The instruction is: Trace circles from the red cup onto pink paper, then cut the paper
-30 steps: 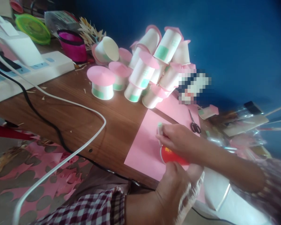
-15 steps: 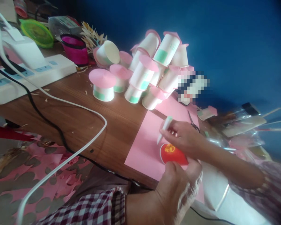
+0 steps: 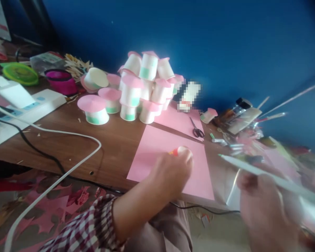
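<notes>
My left hand point(image 3: 170, 173) is closed around a small red paper cup point(image 3: 175, 152) over a pink paper sheet point(image 3: 147, 150). Only a bit of the red side and a whitish part show past my fingers. Off to the right, clear of the sheet, my right hand point(image 3: 267, 206) is blurred. It grips a white marker pen point(image 3: 241, 163) whose green tip points left. Black-handled scissors point(image 3: 198, 132) lie on another pink sheet point(image 3: 170, 115) behind.
White paper cups with pink cone tops point(image 3: 131, 87) are stacked at the back. A power strip point(image 3: 49, 101) and white cable point(image 3: 76, 133) occupy the left. Clutter with a glass jar point(image 3: 233, 110) fills the right. Cut pink scraps point(image 3: 47, 213) cover the floor.
My right hand has moved right, off the sheet, with the marker pen, whose green end now points left. My left hand has lifted or turned the cup further up the sheet. The view has shifted right.
</notes>
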Motion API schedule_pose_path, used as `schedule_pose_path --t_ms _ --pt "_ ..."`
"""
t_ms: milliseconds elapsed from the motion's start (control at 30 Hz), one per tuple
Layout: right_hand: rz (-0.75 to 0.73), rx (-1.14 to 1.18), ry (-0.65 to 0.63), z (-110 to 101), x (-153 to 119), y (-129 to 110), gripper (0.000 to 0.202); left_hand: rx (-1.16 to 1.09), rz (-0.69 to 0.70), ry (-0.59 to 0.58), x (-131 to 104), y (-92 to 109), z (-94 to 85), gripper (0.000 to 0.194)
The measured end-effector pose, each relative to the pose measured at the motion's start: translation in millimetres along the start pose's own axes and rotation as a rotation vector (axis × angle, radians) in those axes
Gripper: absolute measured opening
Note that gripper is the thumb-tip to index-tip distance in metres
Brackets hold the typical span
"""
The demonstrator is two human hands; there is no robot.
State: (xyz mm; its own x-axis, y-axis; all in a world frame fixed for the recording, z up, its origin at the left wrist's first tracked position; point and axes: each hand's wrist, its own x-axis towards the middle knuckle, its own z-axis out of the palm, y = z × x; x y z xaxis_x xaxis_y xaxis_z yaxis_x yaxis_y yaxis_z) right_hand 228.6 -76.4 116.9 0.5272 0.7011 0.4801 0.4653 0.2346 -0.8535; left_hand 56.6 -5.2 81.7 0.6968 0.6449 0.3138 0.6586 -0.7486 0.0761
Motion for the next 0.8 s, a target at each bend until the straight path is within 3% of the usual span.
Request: schedule_pose_path --t_ms 67,133,200,300,367,433,800 --pt "0.036 -0.014 0.022 -11.7 -24.2 9.2 0.010 -0.013 0.015 -0.065 5.0 -4.5 -7.4 0.030" --pt "0.031 -0.165 -0.057 -16.7 -47.1 17.1 0.010 -0.022 0.004 -0.139 8.6 -6.4 -14.5 0.028" --pt "-0.072 -0.239 -0.216 -15.4 -66.1 23.0 0.010 -0.051 -0.014 -0.201 10.7 -7.4 -20.7 0.028" --pt "-0.347 -0.255 -0.411 -4.2 -84.0 29.5 0.017 -0.080 0.005 -0.223 11.9 -10.0 -27.6 0.038" --pt "-0.517 -0.300 -0.458 6.0 -89.6 33.2 0.019 -0.053 0.030 -0.230 12.4 -12.6 -30.1 0.042" --pt "-0.572 -0.388 -0.507 16.3 -92.3 36.5 0.015 -0.018 0.048 -0.229 13.4 -14.9 -31.0 0.042" --pt "-0.640 -0.571 -0.659 45.3 -92.3 52.8 0.028 0.076 0.076 -0.256 15.2 -11.4 -30.0 0.046"
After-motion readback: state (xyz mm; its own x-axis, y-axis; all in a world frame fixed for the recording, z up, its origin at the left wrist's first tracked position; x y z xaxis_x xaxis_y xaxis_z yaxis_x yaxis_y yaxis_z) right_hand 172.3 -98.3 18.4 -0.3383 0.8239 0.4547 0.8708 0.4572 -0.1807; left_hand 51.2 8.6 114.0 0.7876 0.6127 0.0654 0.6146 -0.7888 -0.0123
